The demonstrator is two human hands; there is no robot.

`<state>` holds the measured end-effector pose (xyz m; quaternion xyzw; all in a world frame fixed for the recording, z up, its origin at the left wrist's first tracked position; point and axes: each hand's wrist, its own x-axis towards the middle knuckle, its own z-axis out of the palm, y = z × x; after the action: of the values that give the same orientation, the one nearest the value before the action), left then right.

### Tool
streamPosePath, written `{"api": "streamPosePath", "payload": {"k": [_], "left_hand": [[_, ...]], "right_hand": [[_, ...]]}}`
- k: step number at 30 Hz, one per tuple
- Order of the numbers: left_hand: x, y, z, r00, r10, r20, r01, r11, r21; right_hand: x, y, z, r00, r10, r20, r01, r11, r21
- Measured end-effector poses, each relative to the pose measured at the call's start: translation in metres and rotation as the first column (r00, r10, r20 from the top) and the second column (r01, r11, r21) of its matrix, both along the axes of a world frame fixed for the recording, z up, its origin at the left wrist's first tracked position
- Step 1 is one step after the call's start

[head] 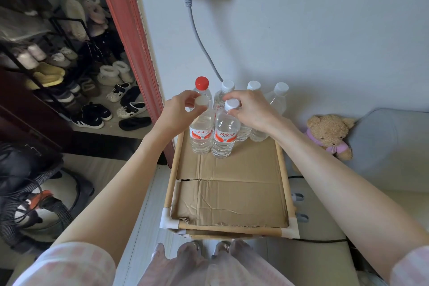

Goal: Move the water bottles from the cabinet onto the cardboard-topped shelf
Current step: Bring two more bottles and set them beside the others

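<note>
water bottles [214, 109] are all bunched up at the far end of the cardboard-topped shelf [228, 190], standing upright near the wall, one with a red cap [201, 82] at the back left and the others with white caps. left hand [180, 111] is closed around the neck of the front left bottle [201, 133] with its white cap poking out between the fingers, and right hand [251, 109] is pinching the neck of the front right bottle [224, 133] just under its cap, both bottles sitting on the cardboard and touching each other. teddy bear [329, 134] sits off to the right of the shelf, shoe rack [69, 65] off to the left.
</note>
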<state>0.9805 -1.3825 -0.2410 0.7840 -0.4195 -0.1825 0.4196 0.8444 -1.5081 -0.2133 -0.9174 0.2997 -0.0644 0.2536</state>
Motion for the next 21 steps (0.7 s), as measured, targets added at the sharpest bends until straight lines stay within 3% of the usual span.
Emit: {"api": "streamPosePath", "payload": {"k": [13, 21], "left_hand": [[0.0007, 0.0012, 0.0019, 1.0, -0.004, 0.024, 0.004, 1.0, 0.002], [0.0023, 0.0064, 0.0073, 0.978, -0.094, 0.188, 0.077, 0.992, 0.099]], "right_hand": [[0.0019, -0.0014, -0.0045, 0.999, 0.009, 0.041, -0.009, 1.0, -0.004], [-0.0067, 0.0046, -0.0057, 0.998, -0.012, 0.064, 0.009, 0.998, 0.058]]}}
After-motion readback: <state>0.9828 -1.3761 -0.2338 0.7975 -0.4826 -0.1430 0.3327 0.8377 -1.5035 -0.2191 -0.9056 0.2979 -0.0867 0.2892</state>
